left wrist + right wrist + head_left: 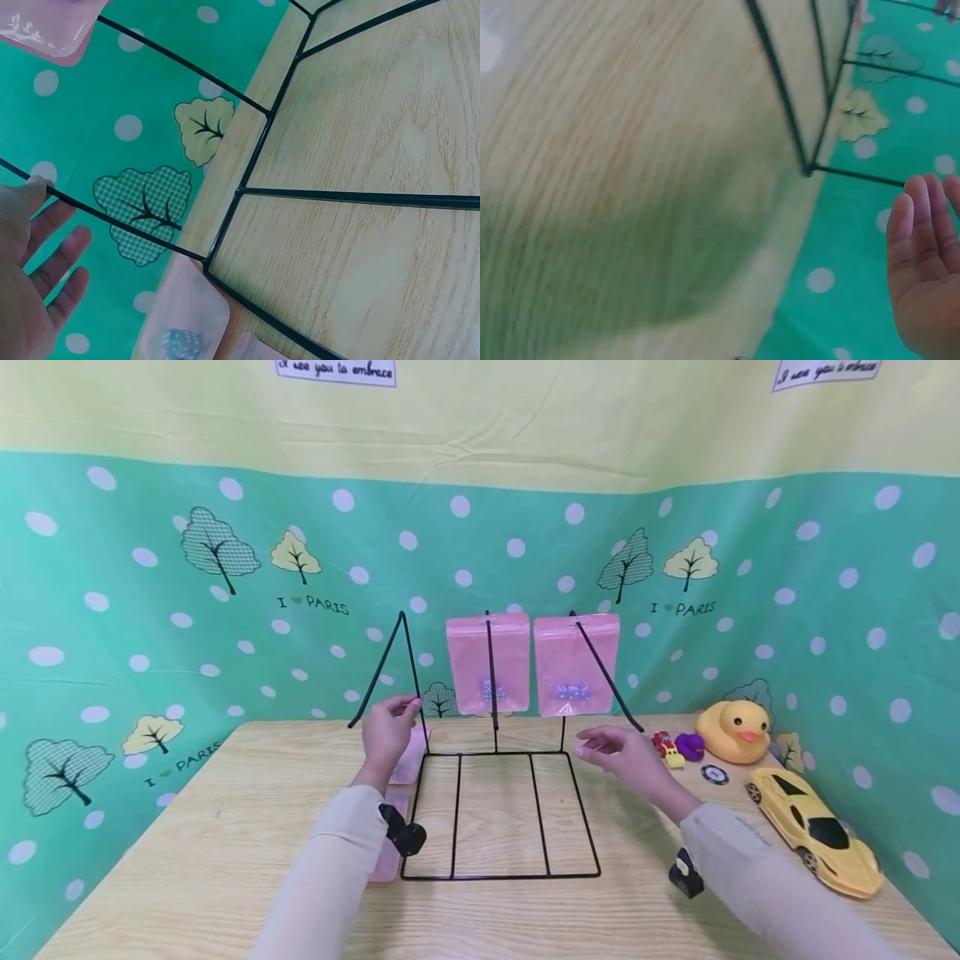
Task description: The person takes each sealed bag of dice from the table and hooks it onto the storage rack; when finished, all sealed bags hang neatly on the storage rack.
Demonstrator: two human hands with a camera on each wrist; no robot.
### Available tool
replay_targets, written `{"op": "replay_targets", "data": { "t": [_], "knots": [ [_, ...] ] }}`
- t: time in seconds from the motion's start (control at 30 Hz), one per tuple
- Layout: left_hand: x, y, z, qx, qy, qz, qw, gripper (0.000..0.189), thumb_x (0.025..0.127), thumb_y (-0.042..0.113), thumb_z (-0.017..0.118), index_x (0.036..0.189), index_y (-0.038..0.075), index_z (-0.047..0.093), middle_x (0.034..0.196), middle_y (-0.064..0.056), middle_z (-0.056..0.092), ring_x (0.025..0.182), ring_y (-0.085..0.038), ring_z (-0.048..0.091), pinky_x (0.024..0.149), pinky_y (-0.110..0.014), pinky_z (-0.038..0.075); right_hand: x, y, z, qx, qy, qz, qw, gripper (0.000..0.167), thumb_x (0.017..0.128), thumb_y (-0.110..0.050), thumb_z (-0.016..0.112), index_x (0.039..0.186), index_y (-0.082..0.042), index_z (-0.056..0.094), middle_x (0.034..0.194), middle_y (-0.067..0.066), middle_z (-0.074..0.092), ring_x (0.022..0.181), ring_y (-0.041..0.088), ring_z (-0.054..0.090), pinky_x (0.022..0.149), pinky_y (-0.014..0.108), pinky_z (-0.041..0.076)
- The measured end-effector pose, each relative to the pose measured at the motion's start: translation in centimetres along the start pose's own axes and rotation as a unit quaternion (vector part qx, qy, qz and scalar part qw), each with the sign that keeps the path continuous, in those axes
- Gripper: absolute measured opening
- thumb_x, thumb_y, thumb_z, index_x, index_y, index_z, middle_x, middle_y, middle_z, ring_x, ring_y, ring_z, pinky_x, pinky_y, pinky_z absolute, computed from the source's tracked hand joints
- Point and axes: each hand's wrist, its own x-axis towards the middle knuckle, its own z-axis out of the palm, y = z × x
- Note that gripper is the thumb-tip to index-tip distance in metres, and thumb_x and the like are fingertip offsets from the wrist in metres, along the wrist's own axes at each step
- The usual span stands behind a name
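Note:
A black wire rack (501, 877) stands on the table, with three uprights whose arms slope forward. My left hand (386, 733) pinches its left upright between thumb and index finger; the other fingers spread loosely in the left wrist view. Beside the right upright, my right hand (621, 757) is held with fingers extended and nothing in it. One pink zip bag (513, 672) hangs from the middle arm, another pink zip bag (553, 652) from the right arm. Both show bluish, white-dotted pieces inside. A pink bag (199, 296) lies by the rack's back left corner.
A second flat pink bag (386, 865) lies along the rack's left side. On the right are a yellow rubber duck (727, 735), a small purple toy (690, 746), a red-and-yellow toy (669, 750), a round chip (715, 774) and a yellow toy car (817, 831). A patterned curtain (517, 577) backs the table.

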Motion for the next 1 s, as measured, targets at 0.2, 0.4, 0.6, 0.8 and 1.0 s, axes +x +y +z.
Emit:
{"op": "replay_targets", "data": {
  "t": [0.2, 0.4, 0.6, 0.8, 1.0],
  "knots": [
    [-0.1, 0.1, -0.1, -0.005, -0.004, -0.013, 0.9999, 0.029, 0.104, 0.026, 0.061, 0.124, 0.007, 0.072, 0.122, -0.016, 0.071, 0.103, -0.031, 0.069, 0.091, -0.044, 0.055, 1.2, 2.0, 1.0, -0.004, -0.01, -0.005, 0.9999, 0.038, 0.096, -0.022, 0.073, 0.126, 0.001, 0.067, 0.107, 0.012, 0.073, 0.094, 0.024, 0.067, 0.076, 0.033, 0.056],
    [-0.1, 0.0, 0.0, -0.002, -0.003, -0.008, 1.0, 0.029, 0.104, 0.025, 0.062, 0.123, 0.007, 0.072, 0.119, -0.016, 0.072, 0.101, -0.031, 0.07, 0.089, -0.044, 0.055, 2.2, 3.1, 1.8, -0.012, -0.022, 0.011, 0.9996, 0.044, 0.096, -0.026, 0.072, 0.13, 0.001, 0.064, 0.112, 0.014, 0.071, 0.1, 0.028, 0.067, 0.085, 0.042, 0.057],
    [-0.1, 0.1, 0.1, 0.0, 0.0, -0.001, 1.0, 0.029, 0.104, 0.026, 0.063, 0.123, 0.007, 0.073, 0.118, -0.016, 0.072, 0.1, -0.031, 0.071, 0.089, -0.045, 0.055, 3.2, 3.6, 2.3, -0.026, -0.019, 0.012, 0.9994, 0.045, 0.097, -0.029, 0.072, 0.13, 0.0, 0.064, 0.114, 0.016, 0.07, 0.104, 0.032, 0.067, 0.09, 0.046, 0.055],
    [-0.2, 0.1, 0.1, -0.003, -0.003, -0.001, 1.0, 0.028, 0.103, 0.025, 0.063, 0.122, 0.006, 0.073, 0.118, -0.016, 0.072, 0.099, -0.03, 0.071, 0.088, -0.044, 0.056, 4.1, 4.3, 2.7, -0.024, -0.016, 0.022, 0.9993, 0.045, 0.096, -0.029, 0.073, 0.131, -0.001, 0.065, 0.116, 0.018, 0.07, 0.104, 0.034, 0.067, 0.086, 0.044, 0.057],
    [-0.1, 0.2, 0.0, 0.001, 0.0, -0.003, 1.0, 0.028, 0.104, 0.024, 0.063, 0.122, 0.007, 0.073, 0.118, -0.015, 0.072, 0.1, -0.03, 0.07, 0.088, -0.044, 0.056, 4.8, 4.7, 3.1, -0.007, -0.016, 0.02, 0.9996, 0.044, 0.096, -0.025, 0.073, 0.131, 0.0, 0.064, 0.117, 0.021, 0.069, 0.1, 0.032, 0.067, 0.076, 0.038, 0.059]
  ]
}}
